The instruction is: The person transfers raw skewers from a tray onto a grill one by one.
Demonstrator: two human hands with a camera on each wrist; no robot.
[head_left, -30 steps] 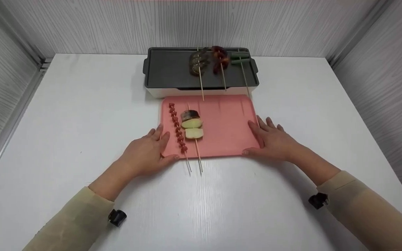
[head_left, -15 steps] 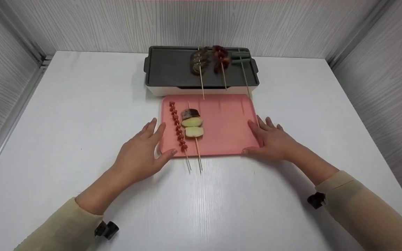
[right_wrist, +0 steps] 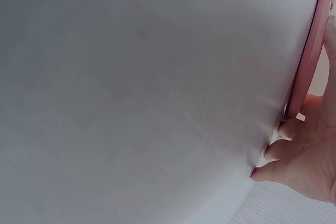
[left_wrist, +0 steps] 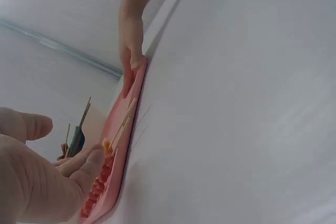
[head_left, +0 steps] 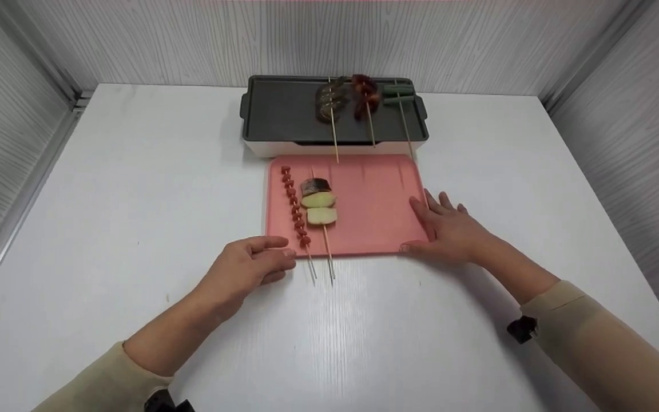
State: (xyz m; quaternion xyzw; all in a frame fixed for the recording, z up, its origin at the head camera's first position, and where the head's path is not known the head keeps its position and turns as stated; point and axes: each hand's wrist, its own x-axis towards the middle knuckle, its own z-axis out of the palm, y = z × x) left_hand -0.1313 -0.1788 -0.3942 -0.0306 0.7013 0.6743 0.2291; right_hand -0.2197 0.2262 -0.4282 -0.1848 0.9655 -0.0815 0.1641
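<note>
Centrally, a pink tray point(head_left: 378, 223) lies on the white bench point(head_left: 135, 166) just before a dark griddle point(head_left: 284, 109). On its left half rest a skewer of small red pieces point(head_left: 294, 207) and a skewer of one dark-skinned and two pale pieces point(head_left: 319, 200). The right hand point(head_left: 449, 232) is spread against the right edge; the left hand point(head_left: 246, 266), fingers extended, lies at the near left corner, contact unclear. The griddle bears three loaded skewers point(head_left: 365, 97).

No words, numbers or signs can be read. None show on the tray point(head_left: 375, 212) the right hand point(head_left: 449, 232) touches, none on the grill point(head_left: 284, 114) beyond the left hand point(head_left: 249, 269), and none on the clip point(head_left: 522, 329) behind the right hand.
</note>
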